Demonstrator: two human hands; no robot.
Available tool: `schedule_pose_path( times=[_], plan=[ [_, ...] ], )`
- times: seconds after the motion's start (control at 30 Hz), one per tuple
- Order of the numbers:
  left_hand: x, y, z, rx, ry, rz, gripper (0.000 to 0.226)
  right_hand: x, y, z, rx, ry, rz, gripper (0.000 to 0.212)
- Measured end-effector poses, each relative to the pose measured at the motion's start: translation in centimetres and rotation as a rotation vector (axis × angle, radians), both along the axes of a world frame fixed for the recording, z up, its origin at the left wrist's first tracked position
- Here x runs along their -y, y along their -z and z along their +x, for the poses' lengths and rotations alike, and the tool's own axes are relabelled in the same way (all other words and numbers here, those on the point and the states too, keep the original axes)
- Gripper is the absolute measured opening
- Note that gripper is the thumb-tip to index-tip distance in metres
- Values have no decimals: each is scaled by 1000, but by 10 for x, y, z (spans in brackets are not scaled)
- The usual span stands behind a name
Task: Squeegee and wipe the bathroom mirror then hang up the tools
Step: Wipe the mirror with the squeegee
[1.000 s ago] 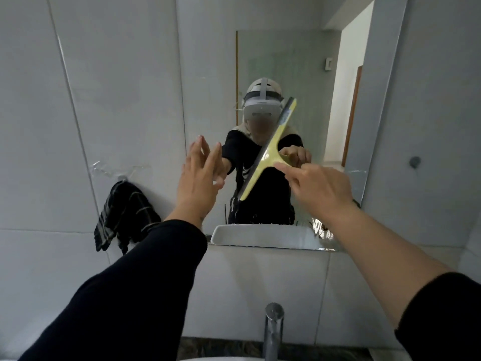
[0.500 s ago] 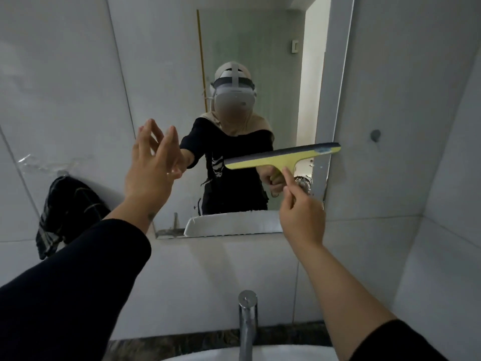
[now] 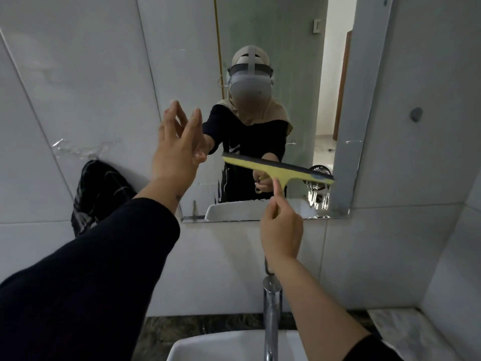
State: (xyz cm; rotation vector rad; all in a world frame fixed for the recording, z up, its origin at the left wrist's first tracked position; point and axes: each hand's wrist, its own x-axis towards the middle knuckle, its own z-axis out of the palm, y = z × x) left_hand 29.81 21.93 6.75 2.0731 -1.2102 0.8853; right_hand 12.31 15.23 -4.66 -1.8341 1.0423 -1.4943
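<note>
Two hands work at the bathroom mirror (image 3: 273,61), the largest thing here, fixed to the pale tiled wall (image 3: 78,74) above the white basin (image 3: 221,347). Left of the mirror a dark striped cloth (image 3: 101,188) hangs against the tiles, under a smear of clear residue; it looks untouched, so the wiping step is likely not begun. Below the mirror stands a chrome tap (image 3: 270,308), rising from the basin rim. On the wall right of the mirror sits a small dark hook (image 3: 416,114), probably where a tool hangs.

The yellow squeegee (image 3: 278,168) lies across the lower part of the mirror, its dark blade pressed to the glass and sloping down toward the mirror's right edge. The right hand (image 3: 282,227) has its grip closed on the squeegee's short handle, index finger stretched up along it. The left hand (image 3: 179,149) is by the mirror's left edge, its grip released, fingers spread and holding nothing.

A second ago the blade stood steeply tilted near mid-mirror; half a second ago it was level, and now it sits lower. That suggests a downward stroke nearing the bottom edge. Streaks remain low on the mirror beside its left edge, so more passes seem needed.
</note>
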Motion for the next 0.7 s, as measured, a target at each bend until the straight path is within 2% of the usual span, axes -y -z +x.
schedule_pose_path(
  times=[0.27, 0.53, 0.7],
  plan=[
    [-1, -2, -2, -20, 11, 1, 99, -19, 8, 24, -97, -18, -54, 45],
    [3, -1, -4, -20, -1, -12, 101, -39, 10, 32, -276, -132, -145, 48],
    [3, -2, -7, -59, -7, -5, 98, -43, -5, 46, -614, -215, -342, 56]
  ],
)
